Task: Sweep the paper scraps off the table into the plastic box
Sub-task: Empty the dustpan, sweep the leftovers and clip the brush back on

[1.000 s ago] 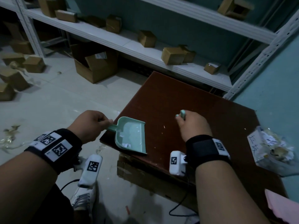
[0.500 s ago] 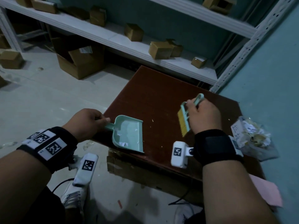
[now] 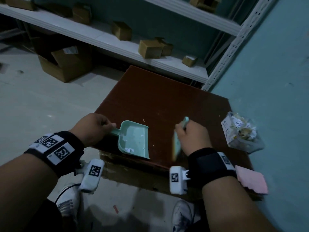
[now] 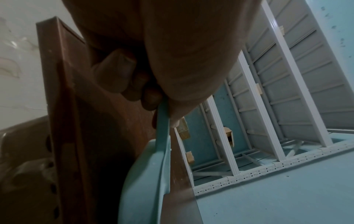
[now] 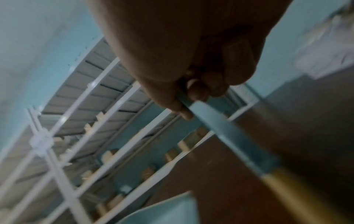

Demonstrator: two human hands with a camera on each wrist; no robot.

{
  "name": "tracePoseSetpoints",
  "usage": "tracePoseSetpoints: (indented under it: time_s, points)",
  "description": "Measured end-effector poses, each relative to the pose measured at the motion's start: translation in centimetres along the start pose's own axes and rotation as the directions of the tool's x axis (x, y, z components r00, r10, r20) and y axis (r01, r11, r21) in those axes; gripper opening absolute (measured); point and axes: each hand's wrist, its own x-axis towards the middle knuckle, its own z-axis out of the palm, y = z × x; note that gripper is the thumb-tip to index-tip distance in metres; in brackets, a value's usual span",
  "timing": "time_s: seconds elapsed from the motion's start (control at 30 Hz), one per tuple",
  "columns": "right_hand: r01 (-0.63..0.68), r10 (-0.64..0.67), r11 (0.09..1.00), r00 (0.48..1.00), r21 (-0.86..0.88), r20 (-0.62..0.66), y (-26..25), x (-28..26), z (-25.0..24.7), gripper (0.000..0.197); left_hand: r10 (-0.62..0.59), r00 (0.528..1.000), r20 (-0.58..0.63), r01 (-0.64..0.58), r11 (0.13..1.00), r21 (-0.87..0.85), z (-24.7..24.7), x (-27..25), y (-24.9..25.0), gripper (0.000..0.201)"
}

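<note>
A mint-green dustpan (image 3: 134, 141) lies at the near left edge of the dark red table (image 3: 160, 101), with a few white paper scraps (image 3: 129, 149) inside it. My left hand (image 3: 93, 128) grips its handle (image 4: 162, 124) from the left. My right hand (image 3: 192, 138) grips a mint-green hand brush (image 3: 178, 141) with yellow bristles (image 5: 298, 192), blurred, just right of the pan. Tiny scraps (image 3: 144, 120) dot the tabletop. The clear plastic box (image 3: 240, 133), stuffed with crumpled paper, stands at the table's right edge.
White metal shelving (image 3: 127, 46) with small cardboard boxes (image 3: 150, 48) runs behind the table. A teal wall (image 3: 275, 81) borders the right side. A pink sheet (image 3: 252, 180) lies on the near right corner. An open carton (image 3: 65, 64) sits on the floor at left.
The right hand has brought the brush down and nearer, close to the dustpan's right side. The left hand keeps its hold on the dustpan handle. The head view has shifted.
</note>
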Motion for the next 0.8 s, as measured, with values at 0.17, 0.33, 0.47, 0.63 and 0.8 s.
tracePoseSetpoints:
  time_s: [0.17, 0.33, 0.47, 0.63, 0.8]
  points:
    - [0.122, -0.114, 0.947, 0.992, 0.299, -0.044, -2.9, -1.1, 0.8, 0.024, -0.008, 1.000, -0.005, 0.008, 1.000, -0.013, 0.1, -0.2, 0.2, 0.035]
    - [0.183, -0.120, 0.938, 0.968, 0.294, -0.218, -1.6, 0.0, -0.9, 0.022, -0.045, 0.999, 0.006, 0.046, 0.995, -0.083, 0.2, -0.5, -0.4, 0.034]
    - [0.121, -0.022, 0.891, 0.975, 0.438, -0.223, -0.9, 0.4, -0.7, 0.013, -0.083, 0.997, -0.002, 0.081, 0.979, -0.185, 0.0, -0.2, -0.6, 0.033]
    - [0.038, 0.083, 0.761, 0.984, 0.648, -0.155, -0.5, 0.5, -0.4, 0.014, -0.131, 0.990, -0.047, 0.108, 0.937, -0.331, -0.3, 0.1, 0.0, 0.036]
    - [0.086, 0.149, 0.690, 0.955, 0.719, -0.257, 2.0, -0.1, -2.8, 0.015, -0.109, 0.993, -0.045, 0.082, 0.913, -0.400, 0.2, 0.4, 2.3, 0.035]
